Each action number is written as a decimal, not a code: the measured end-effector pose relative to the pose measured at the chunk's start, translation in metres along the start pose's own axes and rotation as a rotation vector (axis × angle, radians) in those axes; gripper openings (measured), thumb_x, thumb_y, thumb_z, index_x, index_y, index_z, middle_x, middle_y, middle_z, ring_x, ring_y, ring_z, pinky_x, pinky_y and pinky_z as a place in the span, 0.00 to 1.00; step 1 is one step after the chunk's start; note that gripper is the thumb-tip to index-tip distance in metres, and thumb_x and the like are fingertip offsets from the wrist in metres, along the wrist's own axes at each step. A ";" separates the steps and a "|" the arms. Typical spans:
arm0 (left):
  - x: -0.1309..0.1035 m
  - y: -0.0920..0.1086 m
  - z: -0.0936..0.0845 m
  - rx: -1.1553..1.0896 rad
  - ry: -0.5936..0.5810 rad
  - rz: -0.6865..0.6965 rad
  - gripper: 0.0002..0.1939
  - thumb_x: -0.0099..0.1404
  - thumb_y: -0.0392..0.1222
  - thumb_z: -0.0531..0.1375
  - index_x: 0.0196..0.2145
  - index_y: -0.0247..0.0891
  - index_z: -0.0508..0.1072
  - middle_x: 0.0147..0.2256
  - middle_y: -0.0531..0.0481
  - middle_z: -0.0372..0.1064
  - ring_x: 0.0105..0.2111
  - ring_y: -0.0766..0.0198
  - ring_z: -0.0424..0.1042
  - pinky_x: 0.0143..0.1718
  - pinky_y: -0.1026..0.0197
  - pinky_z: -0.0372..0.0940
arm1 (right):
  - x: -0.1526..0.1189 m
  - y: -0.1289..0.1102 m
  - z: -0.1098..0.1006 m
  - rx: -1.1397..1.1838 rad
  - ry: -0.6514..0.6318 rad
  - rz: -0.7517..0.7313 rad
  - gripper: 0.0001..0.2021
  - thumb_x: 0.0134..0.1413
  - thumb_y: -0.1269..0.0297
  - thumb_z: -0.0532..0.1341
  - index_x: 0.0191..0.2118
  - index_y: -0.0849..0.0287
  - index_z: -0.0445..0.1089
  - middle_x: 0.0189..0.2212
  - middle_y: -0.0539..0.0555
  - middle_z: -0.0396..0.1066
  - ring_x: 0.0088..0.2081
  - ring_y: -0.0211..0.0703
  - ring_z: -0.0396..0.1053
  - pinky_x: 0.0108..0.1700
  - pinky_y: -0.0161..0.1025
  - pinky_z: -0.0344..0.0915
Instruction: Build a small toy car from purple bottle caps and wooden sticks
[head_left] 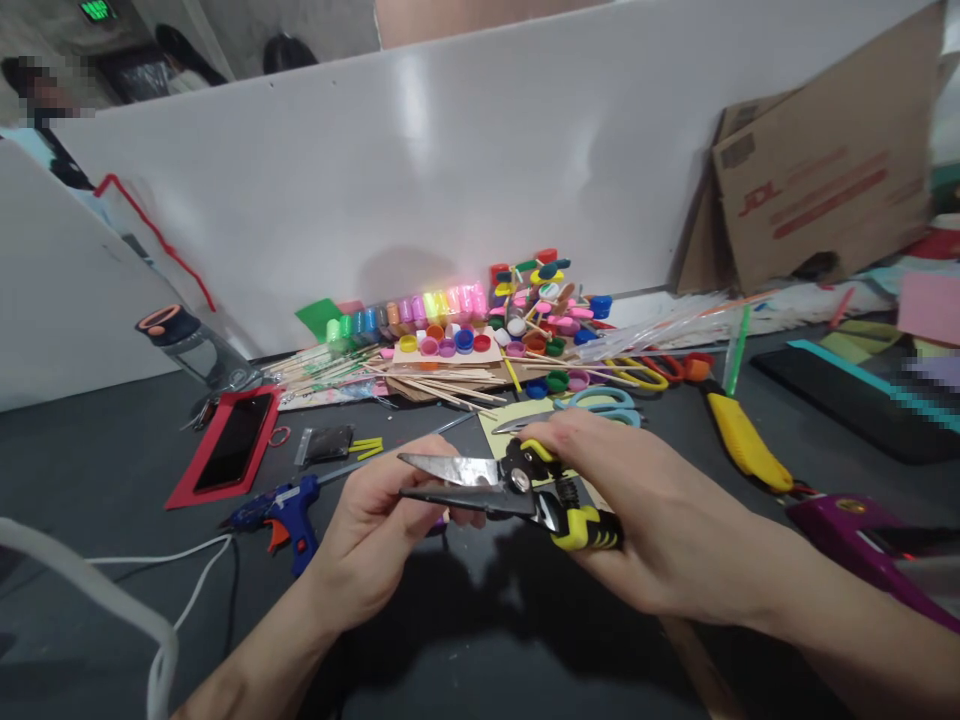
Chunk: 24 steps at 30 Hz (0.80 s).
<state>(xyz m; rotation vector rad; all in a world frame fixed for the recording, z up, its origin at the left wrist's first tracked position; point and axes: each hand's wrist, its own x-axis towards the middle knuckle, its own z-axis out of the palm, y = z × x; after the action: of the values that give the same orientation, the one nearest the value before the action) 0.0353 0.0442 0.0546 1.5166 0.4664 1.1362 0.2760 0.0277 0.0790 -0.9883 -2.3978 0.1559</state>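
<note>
Cutters (517,480) sat in the right hand (652,500), mid-view, held above the dark table (450,640). Right hand was closed around the yellow-and-black handles (589,528), thumb side up by the upper one. Long axis ran roughly crosswise, handles on the right, blades (454,480) pointing left at the left hand (364,535). Blades were parted in a narrow V, upper one silver, lower one dark, tips in line with the left thumb and index area. Contact between tips and skin: cannot tell, the view overlapped them.

Right hand was the nearer one, directly on the handles; left hand lay off the blade end, just beside or behind the tips. Left fingers were curled closed on a small purple piece (437,524), mostly hidden; only a bit showed below the lower blade, so its shape and long axis could not be told.

Nearby: blue glue gun (301,522) left of the left hand, red sheet (184,480) with a phone (234,440) farther left. Light-blue scissors (600,405) lay beyond the right hand, partly over yellow paper (491,420). Yellow knife (742,435) and purple tool (840,520) were off to the right. Wooden sticks (442,385) and paint pots (448,347) sat behind, near the white panel (465,170).
</note>
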 end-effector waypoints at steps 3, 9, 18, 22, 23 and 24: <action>-0.001 0.000 -0.002 0.034 -0.011 0.006 0.13 0.72 0.44 0.56 0.34 0.38 0.78 0.31 0.47 0.70 0.32 0.60 0.69 0.34 0.58 0.63 | 0.000 0.000 -0.001 -0.024 0.012 -0.013 0.25 0.44 0.72 0.59 0.52 0.63 0.63 0.45 0.66 0.73 0.48 0.58 0.72 0.46 0.48 0.70; 0.001 0.002 -0.004 0.054 -0.066 0.010 0.14 0.72 0.45 0.56 0.33 0.37 0.77 0.30 0.47 0.71 0.32 0.61 0.69 0.35 0.58 0.64 | 0.001 0.000 -0.002 -0.068 0.014 -0.044 0.24 0.44 0.73 0.58 0.51 0.64 0.62 0.40 0.64 0.73 0.41 0.56 0.72 0.40 0.47 0.70; 0.000 0.003 0.002 -0.169 -0.038 -0.090 0.13 0.73 0.42 0.56 0.33 0.37 0.75 0.29 0.49 0.71 0.30 0.63 0.71 0.36 0.57 0.67 | 0.002 0.002 -0.001 -0.008 0.031 -0.004 0.20 0.44 0.75 0.56 0.47 0.61 0.64 0.37 0.61 0.73 0.36 0.52 0.72 0.36 0.44 0.69; -0.002 0.003 -0.001 -0.187 -0.069 -0.152 0.16 0.72 0.48 0.57 0.31 0.37 0.76 0.29 0.47 0.73 0.27 0.62 0.71 0.37 0.55 0.67 | 0.001 0.003 -0.002 0.041 -0.009 0.017 0.21 0.46 0.72 0.59 0.50 0.60 0.63 0.42 0.62 0.73 0.42 0.54 0.72 0.42 0.45 0.70; -0.002 0.004 -0.001 -0.180 -0.085 -0.178 0.17 0.71 0.50 0.57 0.30 0.36 0.76 0.28 0.47 0.73 0.27 0.62 0.71 0.37 0.55 0.67 | 0.001 0.003 -0.002 0.036 -0.021 0.010 0.23 0.45 0.72 0.60 0.51 0.60 0.63 0.43 0.63 0.73 0.44 0.55 0.72 0.44 0.46 0.70; -0.003 0.005 -0.001 -0.175 -0.100 -0.201 0.18 0.71 0.51 0.57 0.29 0.36 0.76 0.27 0.47 0.72 0.27 0.62 0.70 0.37 0.55 0.67 | 0.001 0.003 -0.002 0.031 -0.032 0.004 0.24 0.45 0.72 0.60 0.51 0.61 0.63 0.44 0.64 0.73 0.46 0.56 0.72 0.45 0.47 0.70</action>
<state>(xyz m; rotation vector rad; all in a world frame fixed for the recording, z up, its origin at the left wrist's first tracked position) 0.0314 0.0414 0.0584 1.3352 0.4297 0.9162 0.2783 0.0305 0.0799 -0.9839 -2.4149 0.2115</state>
